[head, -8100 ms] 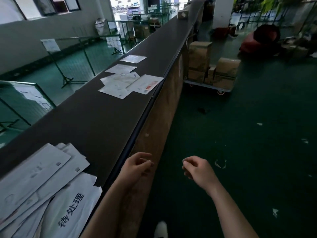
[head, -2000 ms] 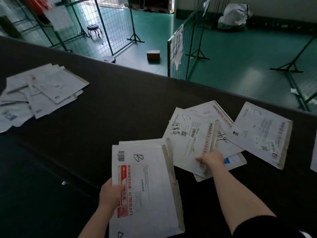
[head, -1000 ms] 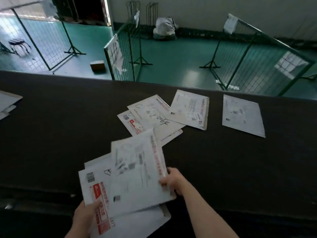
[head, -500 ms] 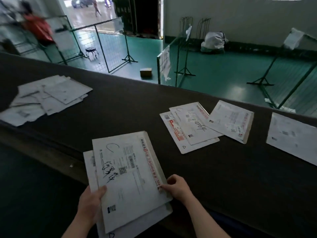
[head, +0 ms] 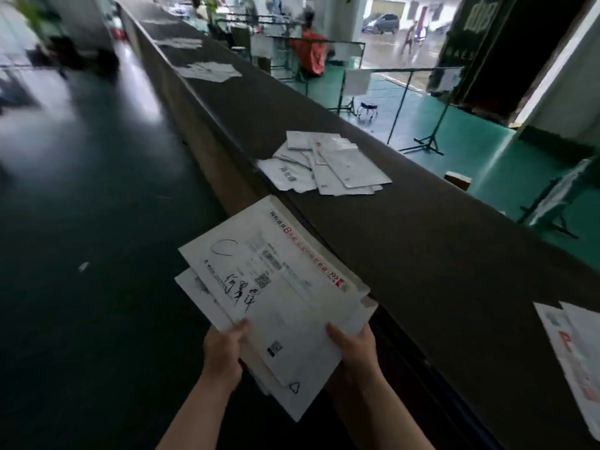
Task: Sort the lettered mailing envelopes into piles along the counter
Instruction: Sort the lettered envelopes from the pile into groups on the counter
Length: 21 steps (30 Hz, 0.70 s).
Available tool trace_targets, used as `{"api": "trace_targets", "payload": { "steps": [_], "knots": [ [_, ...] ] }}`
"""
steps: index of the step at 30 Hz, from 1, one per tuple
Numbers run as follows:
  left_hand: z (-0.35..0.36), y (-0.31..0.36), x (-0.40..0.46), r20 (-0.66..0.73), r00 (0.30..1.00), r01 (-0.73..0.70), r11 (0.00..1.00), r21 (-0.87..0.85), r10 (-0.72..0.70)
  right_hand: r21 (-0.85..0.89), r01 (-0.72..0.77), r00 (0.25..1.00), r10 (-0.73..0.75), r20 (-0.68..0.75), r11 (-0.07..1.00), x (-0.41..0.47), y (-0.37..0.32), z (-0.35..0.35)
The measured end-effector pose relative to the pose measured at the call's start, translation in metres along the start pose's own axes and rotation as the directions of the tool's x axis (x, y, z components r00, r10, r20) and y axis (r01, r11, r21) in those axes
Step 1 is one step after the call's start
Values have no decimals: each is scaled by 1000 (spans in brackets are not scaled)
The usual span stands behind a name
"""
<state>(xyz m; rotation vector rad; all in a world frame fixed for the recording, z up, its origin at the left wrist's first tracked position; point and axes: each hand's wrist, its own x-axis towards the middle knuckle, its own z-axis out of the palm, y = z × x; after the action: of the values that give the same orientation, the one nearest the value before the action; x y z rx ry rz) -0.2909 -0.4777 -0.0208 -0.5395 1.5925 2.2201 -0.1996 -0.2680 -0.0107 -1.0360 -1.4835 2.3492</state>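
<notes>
Bare counter (head: 438, 254) between envelope piles (head: 328, 167)

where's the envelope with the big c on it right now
In the head view, low centre: the C envelope tops the stack gripped by the left hand and right hand, beside the counter.

The top envelope (head: 276, 297) hides the ones beneath it. The picture's right edge cuts off the envelopes (head: 574, 358) at the counter's (head: 422, 254) near end. The far piles (head: 207, 71) are blurred.
</notes>
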Motion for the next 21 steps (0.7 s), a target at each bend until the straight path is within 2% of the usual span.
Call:
{"api": "trace_targets", "payload": {
  "steps": [5, 10, 13, 17, 21],
  "knots": [
    [-73, 52, 43, 63, 998, 5, 1000, 18, -6, -140, -45, 993, 60, 102, 989, 38, -2, 83],
    [-98, 87, 101, 37, 999, 9, 991, -136, -4, -191, -48, 982, 81, 172, 980, 91, -13, 129],
    [-89, 101, 144, -6, 1000, 19, 985, -169, -21, -189, -49, 987, 77, 139, 981, 137, -17, 142],
    [-57, 122, 215, -86, 996, 16, 987, -161, -31, -235, 19, 1000, -20, -2, 972, 218, -22, 180],
    [-17, 162, 290, -184, 982, 5, 987, -159, -34, -305, 70, 997, -59, 46, 950, 306, -46, 230]
  ]
}}
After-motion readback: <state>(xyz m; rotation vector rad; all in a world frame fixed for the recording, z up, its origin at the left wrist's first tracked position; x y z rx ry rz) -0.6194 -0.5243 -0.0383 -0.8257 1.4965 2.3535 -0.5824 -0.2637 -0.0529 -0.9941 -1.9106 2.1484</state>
